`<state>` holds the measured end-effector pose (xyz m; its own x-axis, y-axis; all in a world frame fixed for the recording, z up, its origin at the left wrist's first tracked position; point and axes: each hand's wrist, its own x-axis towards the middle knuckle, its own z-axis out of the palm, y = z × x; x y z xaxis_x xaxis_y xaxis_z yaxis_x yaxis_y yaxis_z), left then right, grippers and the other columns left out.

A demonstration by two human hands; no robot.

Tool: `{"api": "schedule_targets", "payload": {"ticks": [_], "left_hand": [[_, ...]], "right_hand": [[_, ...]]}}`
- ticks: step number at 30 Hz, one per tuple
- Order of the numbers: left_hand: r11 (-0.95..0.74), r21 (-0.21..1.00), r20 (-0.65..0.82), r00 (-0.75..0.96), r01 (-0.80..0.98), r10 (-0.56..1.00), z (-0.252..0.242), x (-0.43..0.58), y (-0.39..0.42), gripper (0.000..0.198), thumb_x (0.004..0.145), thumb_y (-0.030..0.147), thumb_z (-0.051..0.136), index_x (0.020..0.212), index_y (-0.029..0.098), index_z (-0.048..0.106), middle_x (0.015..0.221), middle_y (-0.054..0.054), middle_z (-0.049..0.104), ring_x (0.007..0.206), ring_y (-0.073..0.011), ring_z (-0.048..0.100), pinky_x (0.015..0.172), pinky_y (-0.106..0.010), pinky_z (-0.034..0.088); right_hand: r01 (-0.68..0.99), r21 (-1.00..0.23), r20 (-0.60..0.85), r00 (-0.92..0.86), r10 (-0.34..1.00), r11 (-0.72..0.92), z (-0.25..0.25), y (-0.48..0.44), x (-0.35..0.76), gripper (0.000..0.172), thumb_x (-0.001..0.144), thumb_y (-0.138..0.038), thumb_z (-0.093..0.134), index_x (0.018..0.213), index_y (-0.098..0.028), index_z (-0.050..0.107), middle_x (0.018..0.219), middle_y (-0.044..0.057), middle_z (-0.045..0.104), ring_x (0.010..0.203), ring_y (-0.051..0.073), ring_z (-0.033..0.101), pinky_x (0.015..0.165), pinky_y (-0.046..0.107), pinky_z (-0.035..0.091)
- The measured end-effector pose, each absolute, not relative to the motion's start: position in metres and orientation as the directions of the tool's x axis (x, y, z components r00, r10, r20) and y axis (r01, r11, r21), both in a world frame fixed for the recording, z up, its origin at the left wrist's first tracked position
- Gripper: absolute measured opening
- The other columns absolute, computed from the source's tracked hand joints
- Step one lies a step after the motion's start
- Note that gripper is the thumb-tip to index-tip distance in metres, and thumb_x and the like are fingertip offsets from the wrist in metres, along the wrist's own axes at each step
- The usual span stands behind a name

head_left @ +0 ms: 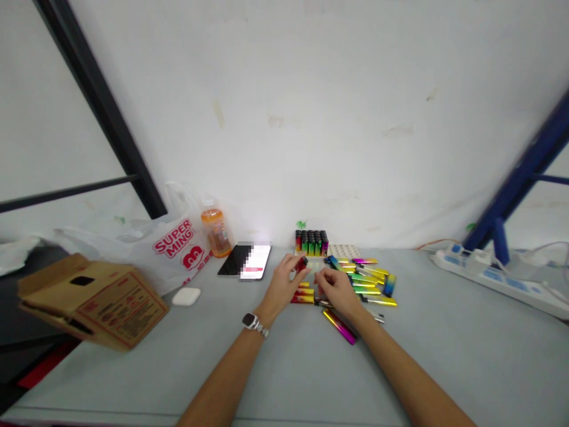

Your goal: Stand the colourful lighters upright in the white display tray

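Note:
My left hand [283, 280], with a watch on its wrist, is closed on a small red lighter [301, 263] with a dark end. Just right of it, my right hand [336, 288] has its thumb and fingers pinched together; whatever they hold, if anything, is too small to make out. Behind both hands, several lighters [312, 243] with black tops stand upright in tight rows. Shiny colourful metallic lighters or sleeves [371, 290] lie loose around my right hand, and a few red-yellow ones [303, 294] lie between the hands. A purple-yellow one [340, 327] lies nearest me.
A pale tray with holes [344, 251] lies beside the upright lighters. To the left are a tablet [244, 261], an orange bottle [216, 230], a white case [186, 296], a plastic bag [155, 252] and a cardboard box [120, 308]. A power strip [502, 279] lies at right.

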<state>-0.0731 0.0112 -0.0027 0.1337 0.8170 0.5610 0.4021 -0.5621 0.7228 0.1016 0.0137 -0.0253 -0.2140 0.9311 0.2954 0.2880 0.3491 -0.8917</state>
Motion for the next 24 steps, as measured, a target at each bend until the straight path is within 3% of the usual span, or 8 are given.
{"api": "schedule_targets", "payload": {"ticks": [3,6,10,18,24], "left_hand": [[-0.532,0.736,0.532,0.127,0.419,0.837,0.001,-0.082,0.023,0.044,0.091,0.034,0.056,0.134,0.024,0.054,0.093,-0.004,0.067,0.079,-0.0161,0.062,0.079,-0.03,0.051],[-0.547,0.711,0.546,0.143,0.443,0.826,0.005,-0.09,0.04,0.033,0.091,0.034,0.054,0.121,0.023,0.063,0.096,-0.005,0.069,0.077,-0.0153,0.063,0.077,-0.029,0.053],[-0.6,0.679,0.609,0.132,0.423,0.782,0.012,-0.096,0.069,0.029,0.09,0.032,0.054,0.114,0.019,0.066,0.112,-0.009,0.066,0.095,-0.0187,0.065,0.084,-0.032,0.054],[-0.58,0.682,0.577,0.161,0.446,0.801,0.016,-0.094,0.111,0.021,0.083,0.025,0.061,0.102,0.021,0.071,0.095,-0.003,0.073,0.082,-0.0184,0.067,0.081,-0.033,0.053],[-0.554,0.726,0.521,0.201,0.408,0.83,0.009,-0.093,0.125,0.018,0.08,0.02,0.063,0.097,0.019,0.071,0.088,-0.004,0.072,0.084,-0.0182,0.068,0.086,-0.034,0.053]], "right_hand": [[0.27,-0.901,0.28,-0.233,0.931,0.339,-0.026,0.014,0.101,0.036,0.091,-0.043,0.05,0.068,-0.017,0.057,0.052,-0.001,0.058,0.048,0.012,0.052,0.049,0.023,0.038],[0.281,-0.899,0.269,-0.251,0.93,0.336,-0.028,0.015,0.101,0.037,0.091,-0.043,0.05,0.067,-0.017,0.058,0.052,0.0,0.059,0.047,0.012,0.052,0.049,0.022,0.038],[0.295,-0.894,0.264,-0.26,0.929,0.337,-0.028,0.016,0.101,0.035,0.09,-0.042,0.051,0.067,-0.016,0.059,0.053,0.0,0.059,0.048,0.012,0.053,0.049,0.022,0.038],[0.314,-0.877,0.281,-0.279,0.918,0.364,-0.03,0.017,0.101,0.035,0.092,-0.036,0.049,0.063,-0.018,0.055,0.053,0.001,0.061,0.049,0.012,0.055,0.053,0.022,0.04],[0.344,-0.857,0.294,-0.283,0.913,0.383,-0.03,0.017,0.103,0.036,0.093,-0.035,0.048,0.061,-0.018,0.055,0.053,0.001,0.061,0.05,0.012,0.053,0.054,0.022,0.039]]}}
